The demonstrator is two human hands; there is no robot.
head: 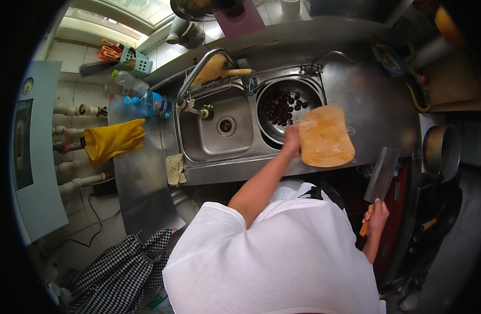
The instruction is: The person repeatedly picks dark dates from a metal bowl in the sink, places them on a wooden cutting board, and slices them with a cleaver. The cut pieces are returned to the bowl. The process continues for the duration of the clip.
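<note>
My left hand (292,141) grips the left edge of a worn wooden cutting board (326,137), tilted up over the counter's front edge. The board overlaps the lower right of a round metal basin (266,125) in the right-hand sink. Several dark brown nuts, apparently chestnuts (279,110), lie in the basin. Off to the right, my right hand (377,216) is closed around the orange handle of a cleaver (382,172). Its broad blade points up and away from me, past the counter's front edge.
A faucet (193,74) arches over the left sink (216,143). Blue-capped bottles (156,104), a folded cloth (175,169) and a yellow rubber glove (114,139) are on the left. A metal pot (440,151) stands at the right. A checked cloth (118,271) hangs lower left.
</note>
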